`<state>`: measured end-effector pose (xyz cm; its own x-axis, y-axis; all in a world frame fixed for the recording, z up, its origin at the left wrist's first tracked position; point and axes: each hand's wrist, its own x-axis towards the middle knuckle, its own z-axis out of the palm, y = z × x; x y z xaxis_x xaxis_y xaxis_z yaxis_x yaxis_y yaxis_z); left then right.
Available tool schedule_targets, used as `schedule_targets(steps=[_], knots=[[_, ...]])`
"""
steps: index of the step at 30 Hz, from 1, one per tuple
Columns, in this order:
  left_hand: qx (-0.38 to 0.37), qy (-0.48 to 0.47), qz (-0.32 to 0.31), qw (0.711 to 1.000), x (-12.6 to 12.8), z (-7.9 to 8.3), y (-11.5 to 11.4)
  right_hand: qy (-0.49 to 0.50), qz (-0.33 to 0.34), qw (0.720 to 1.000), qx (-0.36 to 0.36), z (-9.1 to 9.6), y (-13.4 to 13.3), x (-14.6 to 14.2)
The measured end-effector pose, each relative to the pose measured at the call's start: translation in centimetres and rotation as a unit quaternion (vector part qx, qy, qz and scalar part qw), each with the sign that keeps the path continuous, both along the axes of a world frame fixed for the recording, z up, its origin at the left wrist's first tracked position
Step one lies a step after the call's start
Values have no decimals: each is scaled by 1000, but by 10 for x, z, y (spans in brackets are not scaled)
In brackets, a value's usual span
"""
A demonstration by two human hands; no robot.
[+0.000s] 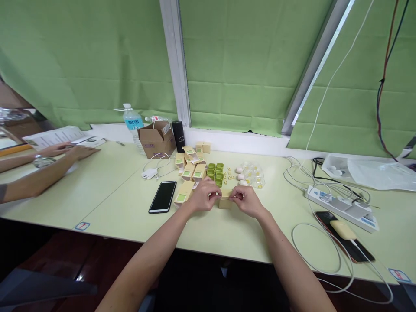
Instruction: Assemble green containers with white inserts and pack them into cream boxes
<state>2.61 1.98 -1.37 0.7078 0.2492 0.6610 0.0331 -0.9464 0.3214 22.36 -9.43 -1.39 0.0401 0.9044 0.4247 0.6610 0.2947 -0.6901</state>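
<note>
A small cream cardboard box (225, 203) stands on the table between my two hands. My left hand (205, 195) pinches its upper left edge with thumb and forefinger. On the other side, my right hand (247, 200) has its fingertips closed at the upper right edge. Whether the lid is fully down cannot be made out. Just left of my left hand lies a box with a green label (183, 193), near several similar boxes (199, 172). Green square cups (215, 171) sit behind the box, with tiny yellow pieces (229, 177) and clear plastic containers (254, 174) to their right.
A phone (163, 197) lies to the left. Behind it are a white charger (150, 173), an open brown carton (157, 141), a water bottle (132, 123) and a black cylinder (178, 136). A power strip (341, 208) and cables cover the right. Another person's hands (76, 151) rest far left.
</note>
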Motion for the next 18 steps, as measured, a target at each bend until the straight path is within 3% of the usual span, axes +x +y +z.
schedule_targets(steps=[12,18], knots=[[-11,0,-40,999,0,-1,1,-1,17,1000,-2,6,-4,6],[-25,38,-49,998,0,-1,-1,-15,13,999,-49,4,-3,5]])
